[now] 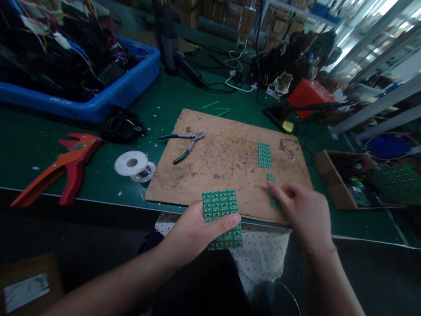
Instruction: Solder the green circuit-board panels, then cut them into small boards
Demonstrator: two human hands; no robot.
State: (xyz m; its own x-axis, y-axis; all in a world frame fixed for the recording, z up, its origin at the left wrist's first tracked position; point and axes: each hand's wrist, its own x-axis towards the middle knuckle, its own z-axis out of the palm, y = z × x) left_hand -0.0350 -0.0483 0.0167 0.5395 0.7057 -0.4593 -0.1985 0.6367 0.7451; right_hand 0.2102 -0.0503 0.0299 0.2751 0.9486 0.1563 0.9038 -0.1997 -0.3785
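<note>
My left hand point(200, 230) is closed on a green circuit board panel point(219, 205), its thumb lying across the face. Rows of small identical boards with tiny parts cover that panel, which is held in front of the mat's near edge. My right hand point(304, 210) is at the right side of the brown mat point(226, 153), with its fingers bent and pinched at a narrower green circuit board panel point(273, 201). Part of this panel is hidden under the fingers. Just beyond it, another small green panel point(265, 155) lies flat on the mat.
Green-handled cutters point(188, 145) rest on the mat's left part. Left of it are a solder spool point(131, 163), an orange-red hand tool point(70, 162) and a blue bin point(98, 105) of wired parts. A cardboard box point(338, 184) stands at right; a red box point(309, 96) sits behind.
</note>
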